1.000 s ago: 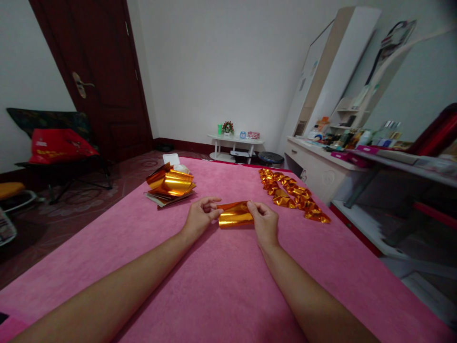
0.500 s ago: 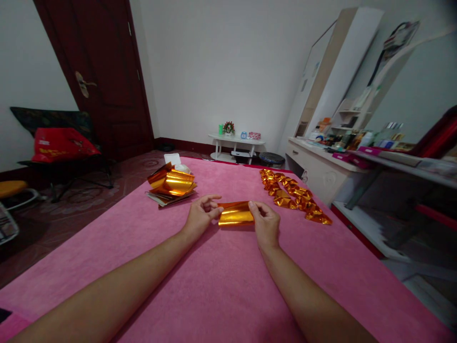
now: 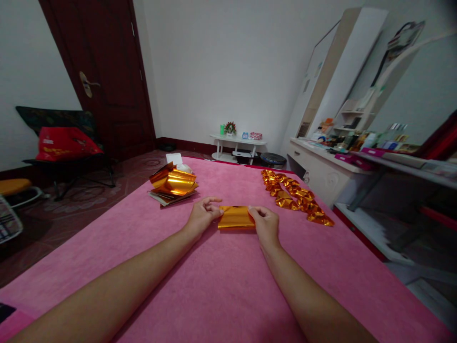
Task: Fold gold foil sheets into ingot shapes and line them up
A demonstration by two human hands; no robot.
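Note:
A shiny gold foil paper sheet (image 3: 235, 218), bent into a flat oblong, is stretched between my two hands just above the pink cloth (image 3: 214, 286). My left hand (image 3: 203, 215) pinches its left end between thumb and fingers. At the right end, my right hand (image 3: 266, 223) grips it with thumb on top; the other fingers are partly hidden behind. To the left lies a stack of gold foil sheets (image 3: 173, 183), curled at the top. Several folded gold foil pieces (image 3: 287, 200) sit in rows to the right.
A white item (image 3: 174, 159) lies behind the stack. Beyond the pink surface stand a low white table (image 3: 237, 140) and a dark round stool (image 3: 273, 159). A cluttered dresser (image 3: 321, 162) is at the right; a chair with a red bag (image 3: 66, 143) is at the left.
The foil sheet's top face has tilted and lost its bright glare, with its lower edge now showing a fold line. Both hands keep their grip; the view has shifted slightly.

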